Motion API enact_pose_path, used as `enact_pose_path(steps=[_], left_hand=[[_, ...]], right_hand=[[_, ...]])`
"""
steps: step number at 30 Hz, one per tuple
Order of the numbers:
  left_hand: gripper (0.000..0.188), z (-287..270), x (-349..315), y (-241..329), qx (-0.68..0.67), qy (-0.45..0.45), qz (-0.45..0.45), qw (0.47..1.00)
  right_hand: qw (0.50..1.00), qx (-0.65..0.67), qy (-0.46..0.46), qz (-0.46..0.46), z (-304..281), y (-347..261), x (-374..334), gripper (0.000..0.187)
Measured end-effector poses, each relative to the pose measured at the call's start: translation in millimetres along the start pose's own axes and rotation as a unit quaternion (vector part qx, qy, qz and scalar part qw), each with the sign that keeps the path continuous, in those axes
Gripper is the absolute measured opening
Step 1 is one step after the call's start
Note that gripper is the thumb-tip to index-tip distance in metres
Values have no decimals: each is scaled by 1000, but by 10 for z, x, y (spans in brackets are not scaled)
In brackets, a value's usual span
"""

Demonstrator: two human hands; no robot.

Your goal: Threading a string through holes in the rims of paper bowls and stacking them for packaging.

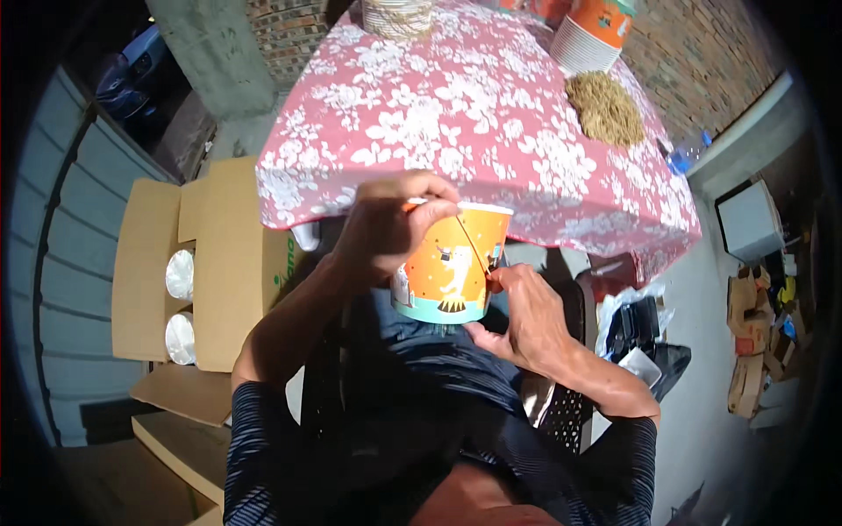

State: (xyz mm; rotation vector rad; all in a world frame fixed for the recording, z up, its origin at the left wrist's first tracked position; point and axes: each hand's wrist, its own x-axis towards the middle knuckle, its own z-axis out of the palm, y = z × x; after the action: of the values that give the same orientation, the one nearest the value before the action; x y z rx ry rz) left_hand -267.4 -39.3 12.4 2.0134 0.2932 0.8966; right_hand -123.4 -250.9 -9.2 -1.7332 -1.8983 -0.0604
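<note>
The cup [452,263], an orange paper tub with a teal base and a cartoon figure, was held over the person's lap, just below the near edge of the table [456,114]. The left hand [390,223] was closed over the cup's rim on its left side, fingers pinched on the top end of a thin cord [472,245] that ran slantwise down the cup's face. The right hand [517,320] cupped the lower right side, its fingertips pinched on the cord's lower end, so both hands were clamped on cup and cord together. I judged the step to be fitting the cord to the cup as a handle; next would call for a steady grip on the rim while the free end is secured (how it fastens could not be made out). Beyond the cup, on the table, lay a heap of cords [605,107] and a stack of cups [596,35]. Left of the cup stood an open box [228,263].
</note>
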Motion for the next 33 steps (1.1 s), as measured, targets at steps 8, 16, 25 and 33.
enact_pose_path(steps=[8, 16, 25, 33], left_hand=[[34, -865, 824, -176, -189, 260, 19, 947], [29, -491, 591, -1451, 192, 194, -24, 962], [16, -483, 669, -1305, 189, 134, -1, 973], [16, -554, 731, -1180, 186, 113, -12, 976]], right_hand=[[957, 204, 208, -10, -829, 632, 2013, 36], [725, 637, 258, 50, -1306, 1756, 5007, 19], [795, 510, 168, 282, -606, 2553, 6215, 69], [894, 223, 110, 373, -803, 2515, 6425, 90]])
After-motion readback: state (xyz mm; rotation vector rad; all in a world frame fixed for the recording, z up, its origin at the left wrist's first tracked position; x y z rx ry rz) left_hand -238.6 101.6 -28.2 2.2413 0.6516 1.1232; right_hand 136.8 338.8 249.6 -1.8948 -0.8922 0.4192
